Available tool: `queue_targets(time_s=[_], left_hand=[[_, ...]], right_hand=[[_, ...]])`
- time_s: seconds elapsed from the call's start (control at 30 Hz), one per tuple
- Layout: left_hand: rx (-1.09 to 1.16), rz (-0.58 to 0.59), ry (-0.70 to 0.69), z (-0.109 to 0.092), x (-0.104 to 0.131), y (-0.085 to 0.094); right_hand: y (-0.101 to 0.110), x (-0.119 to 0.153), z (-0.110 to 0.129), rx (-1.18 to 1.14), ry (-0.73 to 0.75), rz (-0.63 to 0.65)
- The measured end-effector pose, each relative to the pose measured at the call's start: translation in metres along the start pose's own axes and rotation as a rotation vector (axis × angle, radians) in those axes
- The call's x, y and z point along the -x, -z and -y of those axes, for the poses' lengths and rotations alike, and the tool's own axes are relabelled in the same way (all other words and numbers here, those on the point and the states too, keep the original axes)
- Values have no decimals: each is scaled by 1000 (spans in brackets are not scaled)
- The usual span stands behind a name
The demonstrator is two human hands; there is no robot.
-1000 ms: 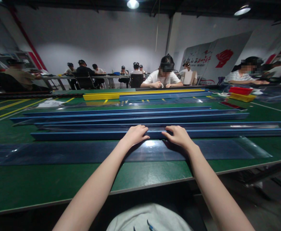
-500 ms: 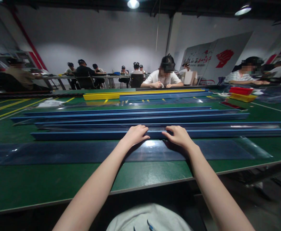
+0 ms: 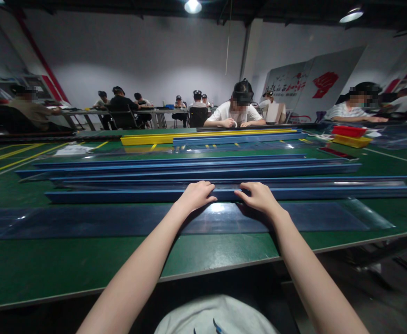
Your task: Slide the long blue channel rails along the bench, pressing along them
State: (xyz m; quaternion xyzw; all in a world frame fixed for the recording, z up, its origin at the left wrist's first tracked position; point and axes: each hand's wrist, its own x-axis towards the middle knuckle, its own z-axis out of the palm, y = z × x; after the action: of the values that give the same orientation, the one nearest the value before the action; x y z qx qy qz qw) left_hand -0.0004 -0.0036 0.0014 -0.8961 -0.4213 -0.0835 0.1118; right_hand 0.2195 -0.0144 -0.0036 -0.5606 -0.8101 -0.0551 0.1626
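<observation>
While left hand [image 3: 199,194] and right hand [image 3: 259,195] are pinching a long blue plastic channel rail [image 3: 119,197] across mid-frame, close-set grips are leaving its ends unbraced; lifting is risking sag and scuffing the flat clear plastic sheet [image 3: 102,221] just below.

Nothing has visibly changed since the earlier pictures (any difference is too slight to make out).
</observation>
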Motion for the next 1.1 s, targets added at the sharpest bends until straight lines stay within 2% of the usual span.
queue_targets(time_s=[1.1], left_hand=[[-8, -11, 0, 1, -1, -1]], right_hand=[[-1, 0, 0, -4, -8, 6]])
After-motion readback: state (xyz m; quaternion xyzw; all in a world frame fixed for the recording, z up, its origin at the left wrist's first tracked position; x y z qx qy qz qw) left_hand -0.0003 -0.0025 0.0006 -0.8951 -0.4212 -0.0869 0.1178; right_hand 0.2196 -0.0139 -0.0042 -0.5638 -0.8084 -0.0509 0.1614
